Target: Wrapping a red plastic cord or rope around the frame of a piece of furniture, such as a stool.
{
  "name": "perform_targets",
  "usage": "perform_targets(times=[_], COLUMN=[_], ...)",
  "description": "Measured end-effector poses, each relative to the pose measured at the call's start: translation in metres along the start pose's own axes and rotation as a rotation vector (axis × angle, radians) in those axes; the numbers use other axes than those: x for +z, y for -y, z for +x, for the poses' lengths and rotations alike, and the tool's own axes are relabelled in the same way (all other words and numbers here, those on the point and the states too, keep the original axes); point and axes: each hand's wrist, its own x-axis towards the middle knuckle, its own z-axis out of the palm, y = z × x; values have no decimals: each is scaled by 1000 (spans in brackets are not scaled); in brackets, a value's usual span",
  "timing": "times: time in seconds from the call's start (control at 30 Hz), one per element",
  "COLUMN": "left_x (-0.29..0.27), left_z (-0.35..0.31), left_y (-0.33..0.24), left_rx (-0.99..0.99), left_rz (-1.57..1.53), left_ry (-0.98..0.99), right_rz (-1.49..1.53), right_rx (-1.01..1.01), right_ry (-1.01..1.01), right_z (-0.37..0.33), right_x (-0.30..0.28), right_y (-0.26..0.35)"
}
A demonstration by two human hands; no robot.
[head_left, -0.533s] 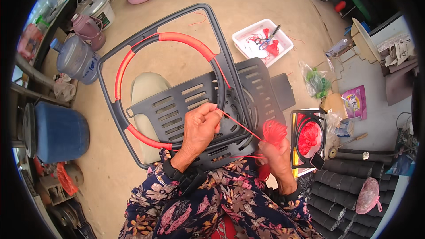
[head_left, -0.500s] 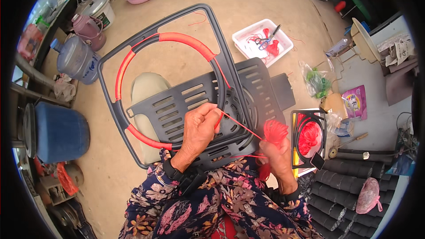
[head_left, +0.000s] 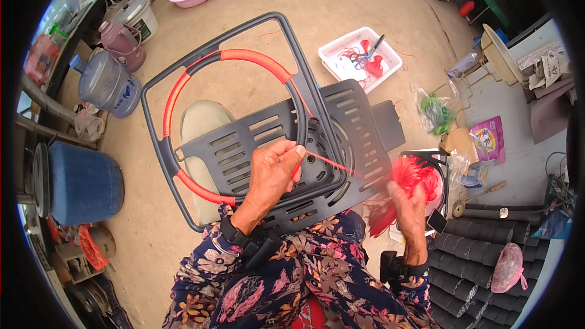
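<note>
A black squarish frame [head_left: 295,44] with a round inner ring lies tilted over a black slotted plastic board [head_left: 244,140] at my lap. Red cord wraps the ring in sections, with bare black between them. My left hand [head_left: 274,173] is closed at the ring's lower right, pinching red cord [head_left: 329,159] against it. From there the cord runs right toward my right hand [head_left: 409,210], which is closed round a loose red cord bundle [head_left: 382,216]. The bundle is blurred by motion, and its strands spread above and below the fingers.
A white tray [head_left: 329,55] beyond the board holds scissors [head_left: 365,58] and red cord scraps. Another black frame [head_left: 446,176] stands at right by more red cord. Black rolls [head_left: 469,259] lie lower right. A water jug [head_left: 113,82] and blue barrel [head_left: 85,183] stand left.
My right hand has moved right with the cord bundle, away from the ring. The frame has shifted slightly, its top edge lower. My left hand stays at the ring.
</note>
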Motion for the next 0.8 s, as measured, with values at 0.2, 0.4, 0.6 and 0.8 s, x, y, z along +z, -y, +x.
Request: perform_targets(times=[0.2,0.4,0.6,0.8], left_x=[1,3,3,4], left_z=[0,2,4,2], left_y=[5,19,29,28], left_rx=[16,124,220,292], left_rz=[17,72,122,241], left_ry=[20,-14,-78,-124], right_rz=[14,309,240,58], right_rx=[-90,220,331,311], right_ry=[1,597,982,877], right_z=[-5,-27,-33,-43], right_x=[-15,26,35,16], right_y=[32,36,23,20])
